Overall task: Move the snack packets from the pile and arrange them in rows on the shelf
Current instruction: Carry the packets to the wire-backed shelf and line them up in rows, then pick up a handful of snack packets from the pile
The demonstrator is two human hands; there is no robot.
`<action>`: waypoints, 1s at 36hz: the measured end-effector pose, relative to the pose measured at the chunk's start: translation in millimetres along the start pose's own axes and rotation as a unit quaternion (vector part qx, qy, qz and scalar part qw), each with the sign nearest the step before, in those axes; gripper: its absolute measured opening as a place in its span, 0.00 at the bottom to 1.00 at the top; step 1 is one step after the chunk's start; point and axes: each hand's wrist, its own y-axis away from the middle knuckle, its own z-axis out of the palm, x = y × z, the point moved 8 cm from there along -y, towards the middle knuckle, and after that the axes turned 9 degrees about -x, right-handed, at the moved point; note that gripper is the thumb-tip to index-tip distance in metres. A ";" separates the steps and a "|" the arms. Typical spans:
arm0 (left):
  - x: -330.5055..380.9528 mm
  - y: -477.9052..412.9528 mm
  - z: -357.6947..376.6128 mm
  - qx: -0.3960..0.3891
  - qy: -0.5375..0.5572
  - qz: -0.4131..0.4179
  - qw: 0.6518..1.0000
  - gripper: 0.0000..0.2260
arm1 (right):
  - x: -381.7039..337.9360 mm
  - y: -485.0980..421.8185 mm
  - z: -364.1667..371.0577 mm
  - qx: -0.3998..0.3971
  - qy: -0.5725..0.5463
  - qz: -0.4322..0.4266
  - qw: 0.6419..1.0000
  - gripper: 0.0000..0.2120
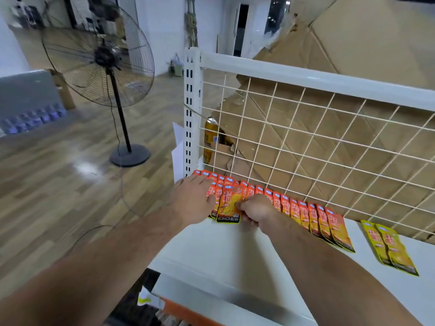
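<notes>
the white shelf takes up the near right of the view, with a wire grid back along its far edge and flattened cardboard leaning behind that. a tall fan stands on the floor to the far left.

a long row of orange packets is already laid against the grid, each overlapping the next, running from the left post well toward the right. at the left end the packets are bunched in what looks like a second layer, so that stretch seems to be the part being worked now. well apart to the right, a pair of yellow packets lies on its own, looking like the start of another group. the near half of the shelf is bare white, so by my judgement one row is largely done and more rows are still to come. the pile itself is not in view, so how many remain cannot be told.

the left hand lies flat with straight fingers on the leftmost packets, pressing them down. the right hand pinches the right edge of the front packet, which lies on the shelf at the row's left end.
</notes>
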 end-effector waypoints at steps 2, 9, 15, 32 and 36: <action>-3.0 -0.9 0.0 -0.005 0.003 -0.001 1.000 0.24 | -1.5 -3.7 2.5 0.011 0.014 0.005 1.000 0.13; -7.9 -5.3 3.2 -0.017 0.021 0.001 1.000 0.25 | -10.4 -5.6 -1.0 0.082 0.145 -0.002 0.986 0.11; -9.9 -10.0 7.1 -0.012 0.022 0.006 1.000 0.24 | -17.9 4.7 0.8 0.110 0.193 -0.001 0.975 0.06; 3.6 -10.5 17.0 -0.030 -0.007 0.035 0.999 0.26 | -25.5 15.0 0.4 0.133 0.278 -0.031 0.951 0.08; 26.0 -14.3 22.5 -0.060 -0.021 0.064 0.996 0.27 | -27.0 23.9 -13.1 0.158 0.340 -0.081 0.923 0.15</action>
